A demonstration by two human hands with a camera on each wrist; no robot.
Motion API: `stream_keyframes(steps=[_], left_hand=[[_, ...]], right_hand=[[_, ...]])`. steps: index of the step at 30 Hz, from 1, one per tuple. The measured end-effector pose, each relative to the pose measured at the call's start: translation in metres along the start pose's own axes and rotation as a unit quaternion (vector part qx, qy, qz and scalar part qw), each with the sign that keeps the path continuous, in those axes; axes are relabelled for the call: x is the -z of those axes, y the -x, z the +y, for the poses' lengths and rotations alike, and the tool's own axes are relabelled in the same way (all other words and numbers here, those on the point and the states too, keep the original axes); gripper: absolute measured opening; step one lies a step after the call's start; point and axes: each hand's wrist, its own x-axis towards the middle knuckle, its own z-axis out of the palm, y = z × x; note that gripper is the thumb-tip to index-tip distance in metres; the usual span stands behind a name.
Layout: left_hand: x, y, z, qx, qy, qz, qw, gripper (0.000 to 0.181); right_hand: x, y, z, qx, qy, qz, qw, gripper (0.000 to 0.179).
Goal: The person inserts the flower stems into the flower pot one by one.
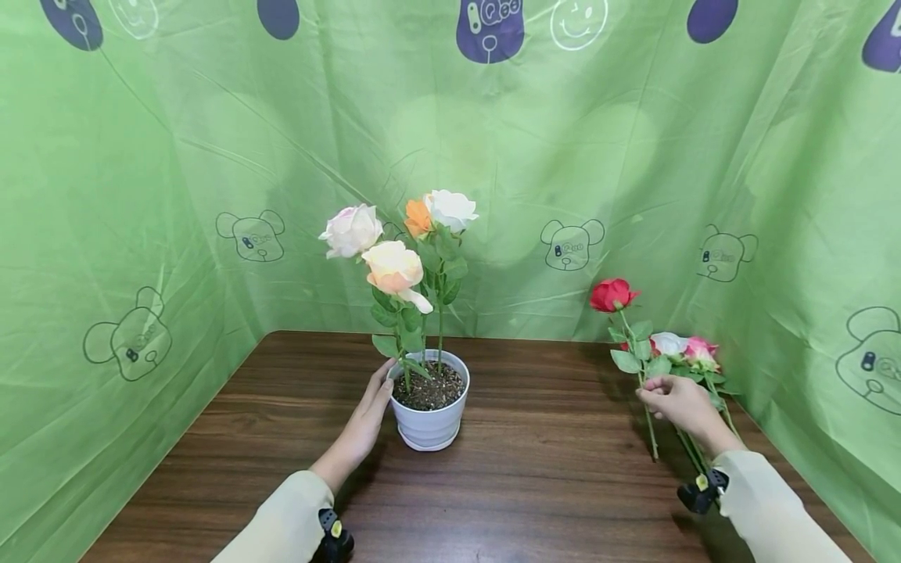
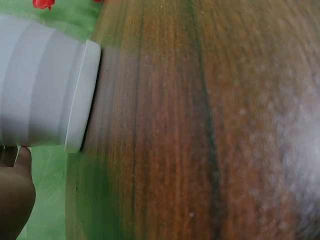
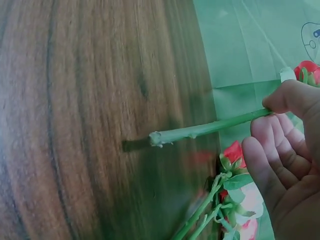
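Note:
In the head view my right hand (image 1: 679,403) pinches the green stem of a red rose (image 1: 614,295) between thumb and fingers. The rose stands fairly upright above the table, and the right wrist view shows its cut stem end (image 3: 157,139). My left hand (image 1: 366,407) rests against the left side of a white flowerpot (image 1: 431,426), its fingers touching the wall. Dark soil (image 1: 439,391) fills the pot. Rising from it are a peach rose (image 1: 394,268), a pale pink rose (image 1: 350,230), a white rose (image 1: 452,209) and an orange flower (image 1: 418,218).
Beside my right hand several cut roses lie on the table, among them a white one (image 1: 669,343) and a pink one (image 1: 702,352). The brown wooden table (image 1: 535,469) meets a green printed curtain (image 1: 507,156) at the back and sides.

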Motion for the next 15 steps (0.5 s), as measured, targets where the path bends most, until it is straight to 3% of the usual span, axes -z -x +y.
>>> stream_keyframes(steps=[7,15], left_hand=[[-0.001,0.0,-0.001,-0.001,-0.001,0.003,1.0,0.051],[-0.001,0.0,-0.001,-0.003,-0.002,0.002,1.0,0.051]], right_hand=[[-0.005,-0.003,-0.011,0.068,0.035,0.04,0.9962,0.032],[-0.013,-0.007,-0.029,0.116,0.033,0.046,0.9916,0.024]])
